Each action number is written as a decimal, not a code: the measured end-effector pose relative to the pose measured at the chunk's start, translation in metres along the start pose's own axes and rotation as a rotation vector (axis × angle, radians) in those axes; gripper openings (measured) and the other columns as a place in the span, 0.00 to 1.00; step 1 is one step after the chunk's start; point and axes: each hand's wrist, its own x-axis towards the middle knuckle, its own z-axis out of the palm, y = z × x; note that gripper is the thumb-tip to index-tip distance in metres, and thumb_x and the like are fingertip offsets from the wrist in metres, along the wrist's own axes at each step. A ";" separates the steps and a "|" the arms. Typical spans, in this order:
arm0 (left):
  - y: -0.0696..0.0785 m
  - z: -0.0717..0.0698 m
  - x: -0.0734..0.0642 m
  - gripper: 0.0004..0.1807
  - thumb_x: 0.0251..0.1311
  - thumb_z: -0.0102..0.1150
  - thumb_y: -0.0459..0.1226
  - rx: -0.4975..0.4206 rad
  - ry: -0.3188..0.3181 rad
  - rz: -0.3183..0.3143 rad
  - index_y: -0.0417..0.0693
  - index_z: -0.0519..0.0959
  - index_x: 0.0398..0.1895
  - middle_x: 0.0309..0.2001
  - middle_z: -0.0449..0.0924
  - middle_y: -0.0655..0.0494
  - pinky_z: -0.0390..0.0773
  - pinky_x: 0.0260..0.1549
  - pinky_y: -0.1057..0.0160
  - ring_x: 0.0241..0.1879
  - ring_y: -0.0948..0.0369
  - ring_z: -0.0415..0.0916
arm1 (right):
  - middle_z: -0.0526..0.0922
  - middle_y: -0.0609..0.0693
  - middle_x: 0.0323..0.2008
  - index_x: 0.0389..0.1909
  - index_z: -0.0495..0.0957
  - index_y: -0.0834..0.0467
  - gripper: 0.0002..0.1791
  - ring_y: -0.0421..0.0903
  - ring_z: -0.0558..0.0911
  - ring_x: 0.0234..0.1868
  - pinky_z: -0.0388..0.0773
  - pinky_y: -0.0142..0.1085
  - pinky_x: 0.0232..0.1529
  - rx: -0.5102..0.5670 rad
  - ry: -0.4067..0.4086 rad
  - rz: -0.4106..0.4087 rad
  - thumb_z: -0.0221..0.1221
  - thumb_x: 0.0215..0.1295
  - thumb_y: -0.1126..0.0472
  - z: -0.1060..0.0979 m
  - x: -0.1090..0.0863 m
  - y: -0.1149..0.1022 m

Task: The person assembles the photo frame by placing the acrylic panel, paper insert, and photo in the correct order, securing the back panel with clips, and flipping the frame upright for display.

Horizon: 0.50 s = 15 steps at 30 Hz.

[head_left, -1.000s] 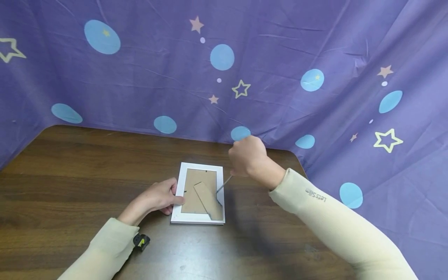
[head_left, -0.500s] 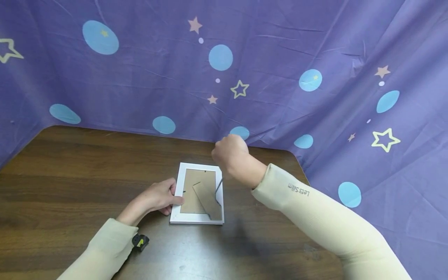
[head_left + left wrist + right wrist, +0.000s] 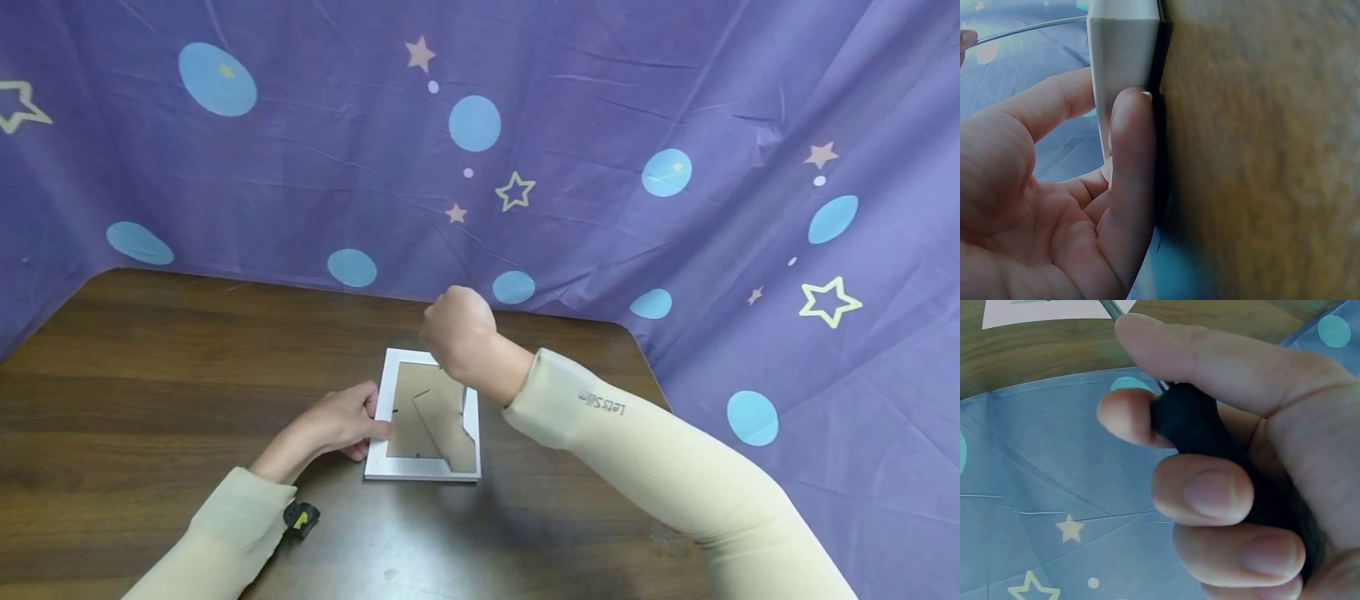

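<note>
A white picture frame (image 3: 416,468) lies face down on the table, its brown backing board (image 3: 408,437) and stand flap (image 3: 452,437) showing. My left hand (image 3: 345,421) grips the frame's left edge, thumb on top; the left wrist view has fingers along the white side (image 3: 1124,44). Above the frame's far right part, my right hand (image 3: 461,333) holds a screwdriver by its black handle (image 3: 1210,428), fingers curled round it and thumb along it. The metal shaft (image 3: 465,400) reaches down to the backing's right edge; its tip is too small to make out.
The dark wooden table (image 3: 187,375) extends around the frame. Behind it and along the right hangs a purple curtain (image 3: 585,208) with stars and blue dots. A black band with a yellow mark (image 3: 302,520) sits at the left wrist.
My right hand has swung left, from beside the frame to above it, bringing the screwdriver shaft from a slant to nearly upright. The frame and left hand stay in place.
</note>
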 end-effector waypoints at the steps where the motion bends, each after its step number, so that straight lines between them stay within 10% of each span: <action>1: 0.000 0.000 0.000 0.19 0.62 0.72 0.34 -0.001 -0.001 0.001 0.42 0.67 0.36 0.27 0.79 0.45 0.87 0.21 0.62 0.22 0.56 0.80 | 0.90 0.36 0.36 0.40 0.91 0.40 0.17 0.35 0.77 0.29 0.88 0.33 0.40 -0.008 -0.015 0.007 0.56 0.77 0.62 -0.002 0.001 -0.001; 15: -0.003 0.001 0.002 0.18 0.60 0.73 0.34 -0.028 0.000 0.027 0.41 0.68 0.37 0.26 0.80 0.47 0.88 0.21 0.58 0.21 0.55 0.81 | 0.73 0.44 0.14 0.48 0.85 0.50 0.16 0.41 0.66 0.08 0.62 0.29 0.06 -0.048 -0.215 0.123 0.47 0.75 0.60 -0.038 0.029 -0.044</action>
